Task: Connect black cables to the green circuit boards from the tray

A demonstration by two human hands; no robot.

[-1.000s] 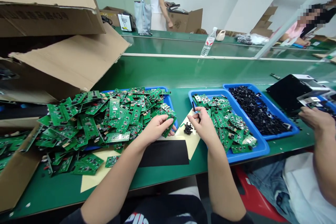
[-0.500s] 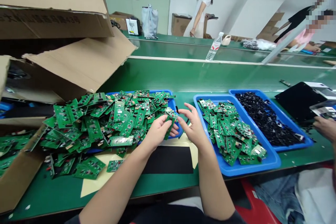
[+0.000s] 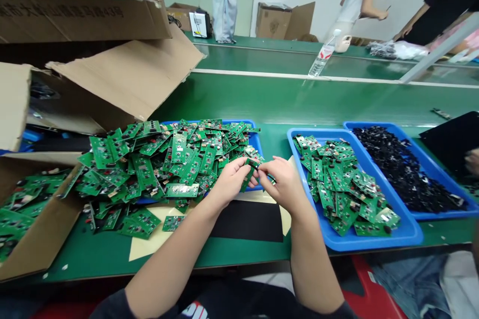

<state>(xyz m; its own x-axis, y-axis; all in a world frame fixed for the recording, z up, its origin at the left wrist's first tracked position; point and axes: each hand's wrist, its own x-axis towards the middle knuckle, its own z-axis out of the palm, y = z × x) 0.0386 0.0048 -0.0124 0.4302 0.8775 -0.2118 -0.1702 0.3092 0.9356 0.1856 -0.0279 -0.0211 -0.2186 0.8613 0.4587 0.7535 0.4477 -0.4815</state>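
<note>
My left hand grips a narrow green circuit board above the corner of a blue tray. My right hand pinches a small black part against the board's end, though the fingers hide most of it. Behind my hands lies a heaped pile of green circuit boards. Under my wrists are a black sheet and a yellow paper sheet. Several loose boards rest on the paper.
To the right are a blue tray of green boards and a blue tray of black parts. A cardboard box of boards stands at left. A co-worker's hand shows at the right edge.
My hands have moved together, bringing the black part to the board. The view has turned left, so the trays sit further right. The co-worker's hand has nearly left the view.
</note>
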